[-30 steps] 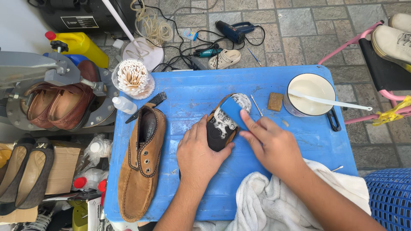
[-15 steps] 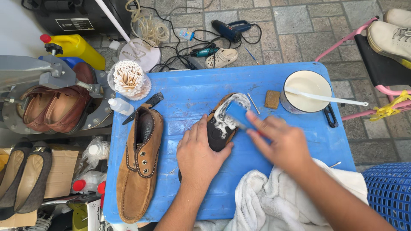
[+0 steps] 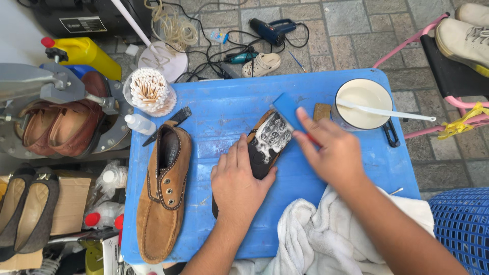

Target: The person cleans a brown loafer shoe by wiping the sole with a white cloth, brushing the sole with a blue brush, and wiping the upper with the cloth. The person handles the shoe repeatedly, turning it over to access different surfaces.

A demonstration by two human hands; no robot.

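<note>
This is my outdoor shoe-cleaning and repair spot, set up on a grey stone-paved floor. I work at a scuffed blue plastic table. At nine o'clock a grey metal shoe-stretching machine holds a pair of brown leather loafers. At eleven o'clock stands a clear cup of cotton swabs, with a yellow plastic jerrycan beyond it. At twelve o'clock a dark blue heat gun lies among tangled black cables. At seven o'clock, dark flat shoes wait on cardboard.
</note>
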